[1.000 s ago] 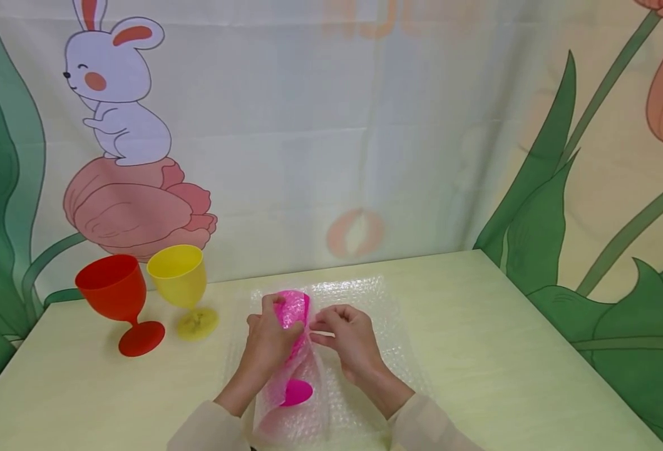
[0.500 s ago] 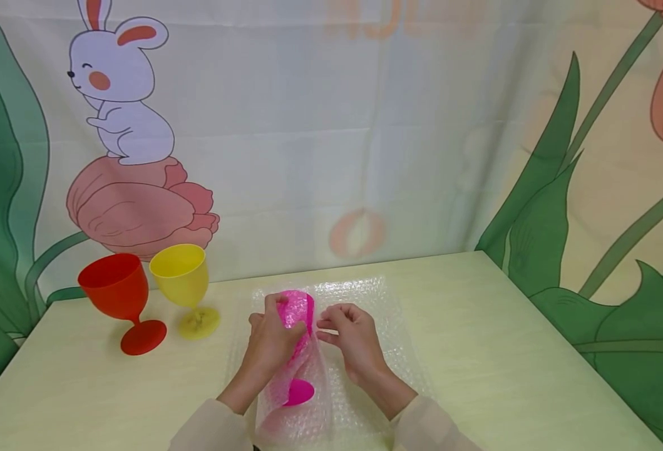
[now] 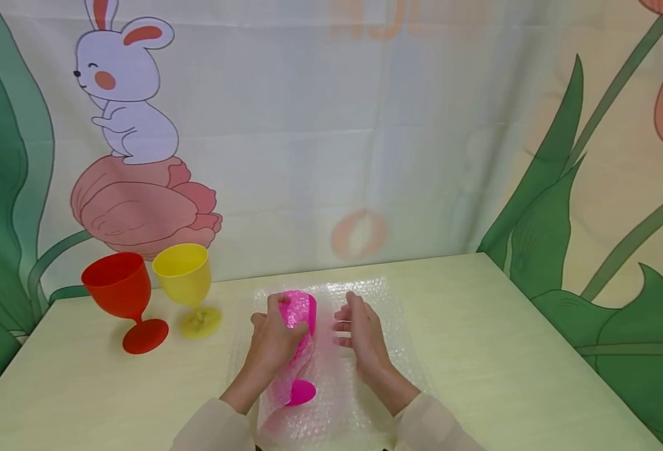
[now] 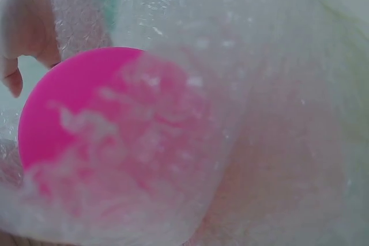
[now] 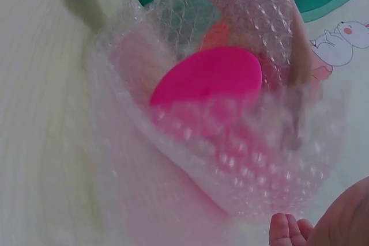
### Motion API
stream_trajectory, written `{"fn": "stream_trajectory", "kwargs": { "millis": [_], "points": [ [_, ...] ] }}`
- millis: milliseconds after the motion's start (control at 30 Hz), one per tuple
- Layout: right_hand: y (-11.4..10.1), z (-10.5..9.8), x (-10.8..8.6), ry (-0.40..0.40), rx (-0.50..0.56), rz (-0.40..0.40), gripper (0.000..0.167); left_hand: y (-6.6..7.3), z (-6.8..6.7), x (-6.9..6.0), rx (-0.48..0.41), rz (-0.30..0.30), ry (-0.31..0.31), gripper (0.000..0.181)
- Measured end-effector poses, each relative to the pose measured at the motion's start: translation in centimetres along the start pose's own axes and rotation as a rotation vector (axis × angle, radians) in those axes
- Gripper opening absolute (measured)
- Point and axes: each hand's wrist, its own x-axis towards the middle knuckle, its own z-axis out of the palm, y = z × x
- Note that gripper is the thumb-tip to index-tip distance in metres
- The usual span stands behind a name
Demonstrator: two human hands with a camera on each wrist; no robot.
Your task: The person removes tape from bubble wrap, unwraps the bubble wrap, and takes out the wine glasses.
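A bright pink goblet lies on its side on a sheet of bubble wrap, one flap folded over it. Its round foot sticks out of the fold, as the right wrist view also shows. My left hand grips the goblet's bowl through the wrap, thumb on the near side. Just to the right of the bundle is my right hand, fingers extended and holding nothing. The wrap hides much of the goblet's stem and bowl.
A red goblet and a yellow goblet stand upright at the table's back left. Behind the pale table hangs a printed cloth with a rabbit and flowers. The table's right edge runs diagonally.
My right hand has let go of the bubble wrap's edge, moved slightly right and straightened its fingers. The loosened flap has spread rightward. My left hand keeps its grip; the view has shifted slightly.
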Motion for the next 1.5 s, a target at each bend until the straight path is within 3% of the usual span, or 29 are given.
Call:
{"fn": "stream_trajectory", "kwargs": {
  "millis": [133,300,433,633,900,1167,1367,1500],
  "points": [
    [-0.2,-0.8,0.3,-0.033,-0.086,0.043,0.058,0.0,0.1,0.0,0.002,0.005,-0.001,0.067],
    [0.0,-1.4,0.2,-0.071,-0.304,0.09,0.047,0.0,0.0,0.0,0.004,0.004,-0.003,0.067],
    [0.4,-1.8,0.3,-0.098,-0.401,0.108,0.037,0.0,0.0,-0.1,0.004,0.0,-0.008,0.067],
    [1.5,-2.4,0.8,-0.131,-0.404,0.072,0.032,0.0,0.1,-0.2,0.009,0.004,-0.004,0.067],
    [2.3,-2.8,1.2,-0.11,-0.434,0.011,0.025,0.0,0.2,-0.3,0.033,-0.02,0.003,0.07],
    [2.9,-3.4,1.6,-0.112,-0.406,0.037,0.019,0.0,0.1,-0.4,0.071,-0.041,0.005,0.071],
    [3.3,-4.0,1.8,-0.119,-0.341,0.05,0.017,-0.3,0.8,-0.3,0.072,-0.034,0.013,0.069],
    [3.6,-4.3,1.9,-0.088,-0.384,0.021,0.018,-0.6,1.3,-0.1,0.054,-0.014,0.011,0.069]
  ]
}}
